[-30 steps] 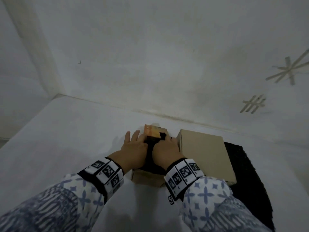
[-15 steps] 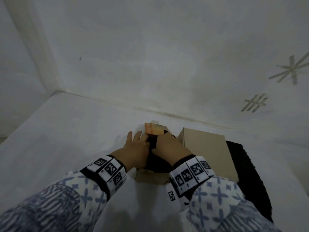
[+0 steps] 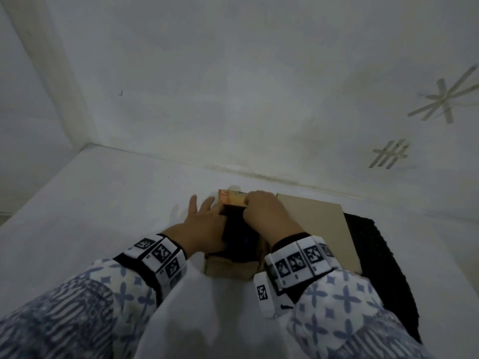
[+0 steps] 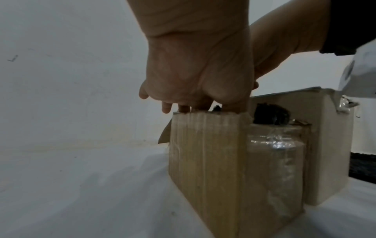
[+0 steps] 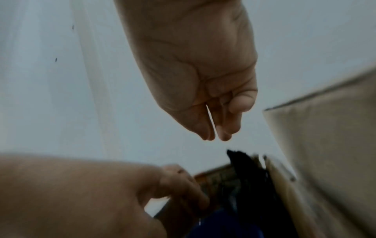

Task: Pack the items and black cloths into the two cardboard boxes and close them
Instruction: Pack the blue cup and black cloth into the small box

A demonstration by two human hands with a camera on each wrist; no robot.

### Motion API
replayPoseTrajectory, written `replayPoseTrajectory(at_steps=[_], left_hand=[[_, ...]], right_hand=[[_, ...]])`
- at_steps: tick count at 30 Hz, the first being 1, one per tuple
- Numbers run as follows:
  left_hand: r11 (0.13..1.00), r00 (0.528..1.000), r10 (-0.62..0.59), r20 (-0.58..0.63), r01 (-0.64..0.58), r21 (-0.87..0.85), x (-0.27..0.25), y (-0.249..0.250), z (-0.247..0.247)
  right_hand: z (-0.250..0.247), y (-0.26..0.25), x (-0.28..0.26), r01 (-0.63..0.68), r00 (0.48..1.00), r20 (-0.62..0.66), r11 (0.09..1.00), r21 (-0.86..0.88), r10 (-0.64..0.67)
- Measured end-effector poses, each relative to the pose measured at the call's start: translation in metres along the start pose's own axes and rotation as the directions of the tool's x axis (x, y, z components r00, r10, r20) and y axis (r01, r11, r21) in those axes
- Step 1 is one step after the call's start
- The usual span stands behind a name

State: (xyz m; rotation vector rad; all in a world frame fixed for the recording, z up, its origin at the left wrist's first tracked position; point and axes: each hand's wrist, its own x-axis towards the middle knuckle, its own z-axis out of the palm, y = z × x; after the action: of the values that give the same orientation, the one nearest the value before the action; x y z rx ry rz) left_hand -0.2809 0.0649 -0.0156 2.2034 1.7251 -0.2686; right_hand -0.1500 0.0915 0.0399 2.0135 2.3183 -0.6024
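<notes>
The small open cardboard box (image 3: 228, 265) stands on the white surface (image 3: 77, 216), stuffed with black cloth (image 3: 234, 234); an orange packet (image 3: 232, 198) sticks up at its far end. The left hand (image 3: 204, 226) lies over the box's left rim, fingers nearly straight and pointing away. The right hand (image 3: 267, 216) pinches the packet's right end with curled fingers. Both hands hide most of the box's contents. Just right of the fingers stands the closed cardboard box (image 3: 318, 229), touching the open one, with a black mat (image 3: 375, 268) beyond it. Bare surface spreads left of the left fingers.
</notes>
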Motion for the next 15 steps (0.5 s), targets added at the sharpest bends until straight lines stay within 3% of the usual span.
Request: replayPoseTrajectory(at_steps=[3, 6, 8, 10, 12, 15], left_hand=[[0.992, 0.982, -0.030, -0.184, 0.007, -0.126, 0.001, 0.023, -0.009], [0.954, 0.908, -0.041, -0.416, -0.089, -0.287, 0.007, 0.061, -0.014], [0.933, 0.882, -0.003, -0.470, -0.167, -0.318, 0.010, 0.087, -0.016], [0.923, 0.893, 0.063, -0.445, -0.221, -0.314, 0.014, 0.121, -0.015], [0.925, 0.904, 0.124, -0.408, -0.254, -0.282, 0.018, 0.150, -0.011], [0.932, 0.913, 0.179, -0.366, -0.277, -0.235, 0.023, 0.181, 0.001]], right_hand=[[-0.033, 0.038, -0.015, -0.001, 0.985, -0.168, 0.985, 0.170, 0.030], [-0.050, 0.097, -0.035, -0.026, 0.920, -0.335, 0.886, 0.464, 0.202], [-0.046, 0.136, -0.042, -0.066, 0.878, -0.330, 0.770, 0.634, 0.346], [-0.032, 0.184, -0.049, -0.167, 0.831, -0.278, 0.692, 0.702, 0.482], [-0.008, 0.228, -0.051, -0.294, 0.808, -0.206, 0.681, 0.670, 0.552], [0.030, 0.262, -0.065, -0.455, 0.883, 0.023, 0.845, 0.282, 0.468]])
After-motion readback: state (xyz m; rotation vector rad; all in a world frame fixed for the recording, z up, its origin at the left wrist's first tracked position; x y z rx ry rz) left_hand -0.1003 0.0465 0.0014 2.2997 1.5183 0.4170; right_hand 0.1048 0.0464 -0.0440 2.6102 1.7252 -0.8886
